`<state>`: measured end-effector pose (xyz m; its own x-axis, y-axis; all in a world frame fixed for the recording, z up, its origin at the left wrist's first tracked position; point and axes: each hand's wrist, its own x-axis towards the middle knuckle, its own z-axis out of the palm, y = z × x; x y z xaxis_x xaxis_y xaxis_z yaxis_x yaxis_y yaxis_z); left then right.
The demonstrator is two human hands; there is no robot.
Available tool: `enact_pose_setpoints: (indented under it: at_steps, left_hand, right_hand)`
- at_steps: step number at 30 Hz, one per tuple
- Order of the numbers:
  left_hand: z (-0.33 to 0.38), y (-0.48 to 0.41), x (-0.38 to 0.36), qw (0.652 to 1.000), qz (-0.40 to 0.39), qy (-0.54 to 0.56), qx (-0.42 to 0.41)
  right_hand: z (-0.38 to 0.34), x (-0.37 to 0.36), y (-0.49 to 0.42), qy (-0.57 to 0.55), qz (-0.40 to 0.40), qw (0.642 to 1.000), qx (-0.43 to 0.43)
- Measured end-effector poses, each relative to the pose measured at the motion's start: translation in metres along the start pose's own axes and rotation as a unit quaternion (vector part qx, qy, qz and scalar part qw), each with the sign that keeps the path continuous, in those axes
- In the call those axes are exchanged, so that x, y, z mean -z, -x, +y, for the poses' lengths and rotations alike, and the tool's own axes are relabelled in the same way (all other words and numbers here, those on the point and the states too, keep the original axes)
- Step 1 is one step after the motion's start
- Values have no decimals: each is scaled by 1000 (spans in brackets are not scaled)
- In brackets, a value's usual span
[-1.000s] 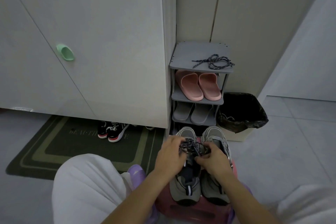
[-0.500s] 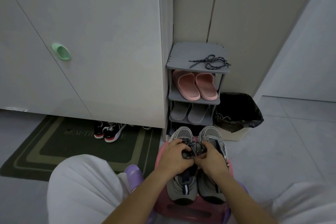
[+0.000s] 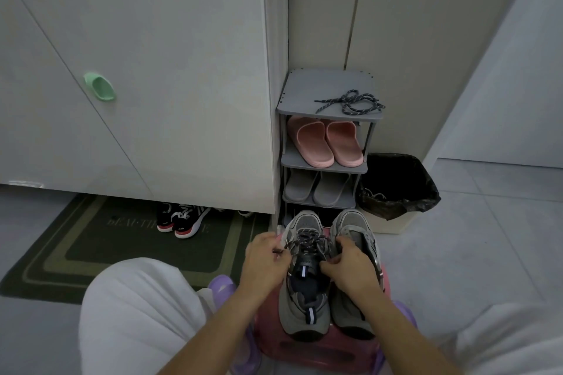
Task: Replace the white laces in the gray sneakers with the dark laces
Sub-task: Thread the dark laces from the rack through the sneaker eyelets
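Resting side by side on a pink stool (image 3: 316, 350), the two gray sneakers (image 3: 353, 228) point away. The left hand (image 3: 265, 262) pinches a tip of the dark lace (image 3: 307, 240) threaded through the left sneaker (image 3: 304, 310). The right hand (image 3: 350, 271) curls its fingers tight at that shoe's collar; on lace or shoe, I cannot tell. Beyond, a spare lace (image 3: 350, 102) lies atop the rack (image 3: 301, 91).
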<state>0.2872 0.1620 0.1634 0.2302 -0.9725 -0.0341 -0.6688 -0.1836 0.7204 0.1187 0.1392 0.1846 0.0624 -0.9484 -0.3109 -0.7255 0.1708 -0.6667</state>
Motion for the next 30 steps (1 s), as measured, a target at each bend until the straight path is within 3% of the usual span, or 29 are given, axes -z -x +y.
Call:
enact_pose_setpoints:
  at_steps: [3,8,14,19,21,24,27,30]
  left_hand:
    - [-14,1,12,998,25,8,49]
    - [-33,3,22,993,-32,-11,116]
    - [-35,2,23,956,-197,-41,215]
    - [-14,-4,16,909,-319,-173,208]
    - [-9,-9,12,913,-293,-214,187]
    - [-2,-18,8,956,-174,-211,102]
    - [7,-26,7,963,-189,-183,51]
    - [11,-29,13,967,-197,-150,59]
  right_hand:
    - [-2,1,1,1,-5,1000,0]
    - [-5,4,3,9,-10,1000,-1]
    - [-4,3,1,26,-11,1000,-6]
    - [-6,7,-6,48,-47,998,1]
    - [-6,9,-12,64,-69,996,8]
    - [-12,12,-18,101,-61,992,33]
    - [-23,7,-22,122,-21,990,68]
    - [-33,2,-26,158,-38,981,104]
